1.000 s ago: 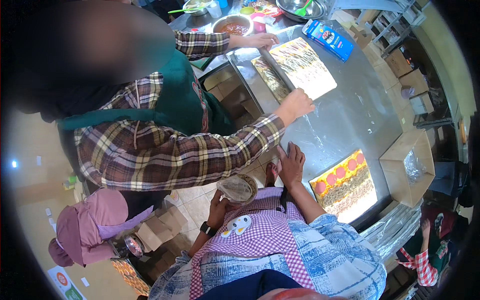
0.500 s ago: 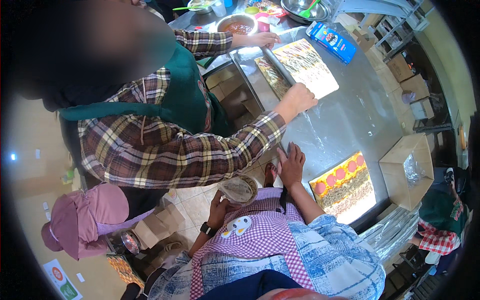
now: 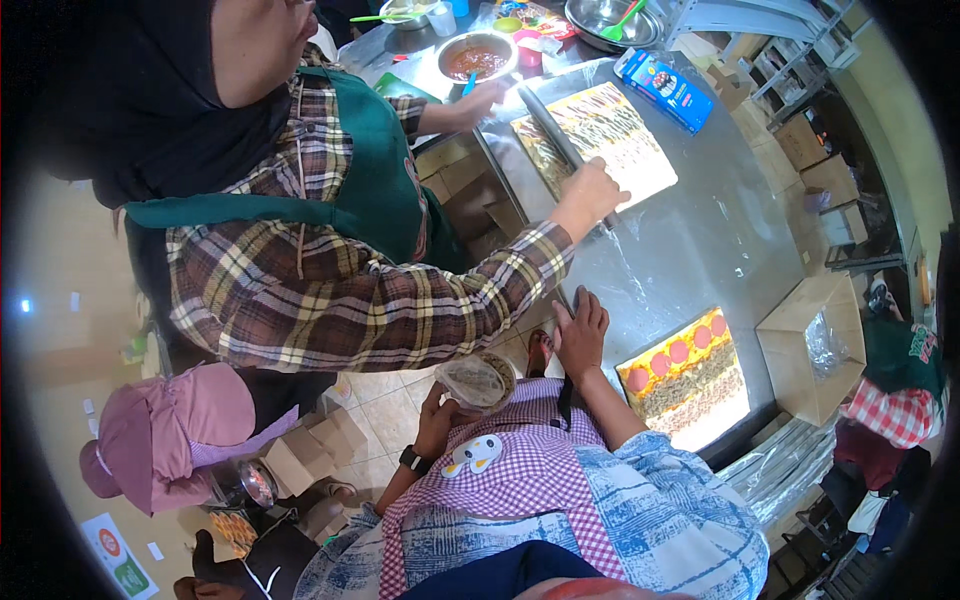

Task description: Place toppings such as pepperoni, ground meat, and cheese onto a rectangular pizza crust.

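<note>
From the head camera, the left hand (image 3: 436, 418) cups a small round container (image 3: 478, 381) wrapped in clear film — its fingers are mostly hidden beneath it. Just right of it, the right hand (image 3: 580, 330) lies flat, fingers together, on the steel table (image 3: 700, 240), holding nothing. Beyond that hand, a co-worker's hand (image 3: 590, 192) presses on a rectangular pizza (image 3: 600, 140) — its toppings are hard to make out.

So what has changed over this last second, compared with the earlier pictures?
The co-worker's hand in the plaid sleeve slid up the steel table onto the far rectangular topped tray. The right hand stays flat on the table edge; the left hand still holds the small round bowl.
</note>
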